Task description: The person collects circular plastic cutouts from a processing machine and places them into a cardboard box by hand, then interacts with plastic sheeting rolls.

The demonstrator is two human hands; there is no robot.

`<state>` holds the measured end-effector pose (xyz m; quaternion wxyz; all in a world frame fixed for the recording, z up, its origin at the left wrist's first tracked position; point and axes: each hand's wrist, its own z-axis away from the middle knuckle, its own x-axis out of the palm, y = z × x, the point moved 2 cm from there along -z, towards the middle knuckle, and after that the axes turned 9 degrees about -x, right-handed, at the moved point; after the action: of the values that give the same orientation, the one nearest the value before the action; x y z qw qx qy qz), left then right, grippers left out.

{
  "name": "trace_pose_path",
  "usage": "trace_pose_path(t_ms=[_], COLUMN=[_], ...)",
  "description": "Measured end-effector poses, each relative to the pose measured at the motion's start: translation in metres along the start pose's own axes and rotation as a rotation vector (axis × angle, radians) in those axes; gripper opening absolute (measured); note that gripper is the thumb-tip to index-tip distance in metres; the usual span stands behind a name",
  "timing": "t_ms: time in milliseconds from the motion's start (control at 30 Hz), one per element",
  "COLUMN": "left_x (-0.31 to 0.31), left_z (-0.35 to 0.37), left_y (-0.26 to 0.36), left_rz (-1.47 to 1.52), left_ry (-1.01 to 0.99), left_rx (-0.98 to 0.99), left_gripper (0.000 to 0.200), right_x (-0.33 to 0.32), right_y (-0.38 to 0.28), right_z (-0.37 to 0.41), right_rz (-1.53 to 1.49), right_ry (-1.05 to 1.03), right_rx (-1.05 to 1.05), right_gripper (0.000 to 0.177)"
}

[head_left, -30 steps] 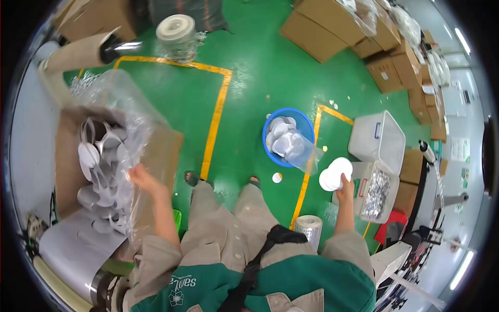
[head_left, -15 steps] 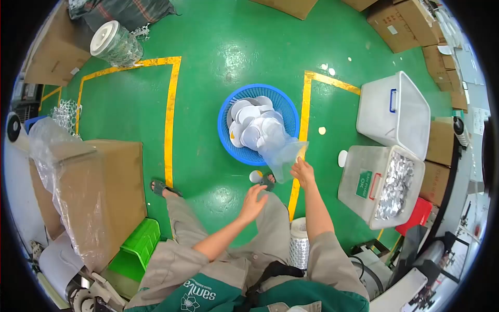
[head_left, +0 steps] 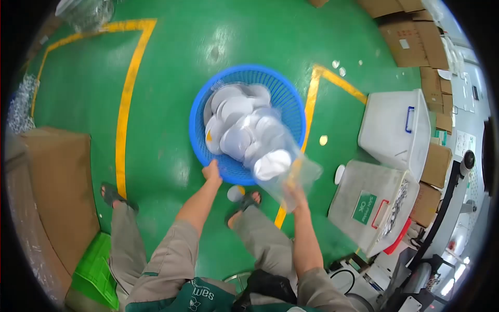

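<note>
A round blue basket (head_left: 286, 88) stands on the green floor, holding a pile of white discs (head_left: 236, 107). My left hand (head_left: 211, 171) is closed on the basket's near rim, left of centre. A clear plastic bag (head_left: 296, 161) with white discs inside lies partly over the basket's right side and hangs over its near right edge. My right hand (head_left: 296, 198) grips the open-looking end of the bag; its fingers are slightly blurred.
One disc (head_left: 235, 193) lies on the floor beside my foot. White bins (head_left: 345, 200) stand at the right, near stacked cardboard boxes (head_left: 413, 41). At the left are a large carton (head_left: 62, 182) and a green crate (head_left: 96, 270). Yellow lines (head_left: 125, 114) mark the floor.
My left hand has moved from above my knee to the basket rim and taken hold of it. The basket appears larger and nearer; the bag remains in my right hand.
</note>
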<state>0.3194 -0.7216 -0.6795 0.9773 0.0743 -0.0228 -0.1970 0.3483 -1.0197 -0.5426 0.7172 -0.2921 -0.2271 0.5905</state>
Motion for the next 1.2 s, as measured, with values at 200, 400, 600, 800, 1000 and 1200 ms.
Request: trace_pose_path(t_ms=[200, 400, 600, 800, 1000, 1200], left_x=[-0.035, -0.165, -0.243, -0.250, -0.148, -0.059], left_z=[0.010, -0.031, -0.037, -0.037, 0.107, 0.140], left_y=[0.074, 0.222, 0.375, 0.393, 0.292, 0.245], left_rz=[0.146, 0.159, -0.138, -0.223, -0.357, -0.123], left_ry=[0.008, -0.037, -0.055, 0.136, 0.167, -0.119], left_rx=[0.129, 0.117, 0.229, 0.568, 0.887, 0.199], left_gripper=[0.010, 0.022, 0.020, 0.046, 0.095, 0.073], right_x=[0.130, 0.288, 0.398, 0.386, 0.159, 0.136], right_y=[-0.074, -0.046, -0.009, 0.022, 0.176, 0.185], right_z=[0.050, 0.069, 0.098, 0.097, -0.008, 0.006], right_rz=[0.145, 0.181, 0.165, 0.023, 1.361, 1.612], right_ry=[-0.046, -0.242, -0.331, -0.429, 0.233, 0.122], right_rx=[-0.113, -0.165, -0.127, -0.215, -0.258, -0.227], right_gripper=[0.060, 0.057, 0.051, 0.052, 0.104, 0.075])
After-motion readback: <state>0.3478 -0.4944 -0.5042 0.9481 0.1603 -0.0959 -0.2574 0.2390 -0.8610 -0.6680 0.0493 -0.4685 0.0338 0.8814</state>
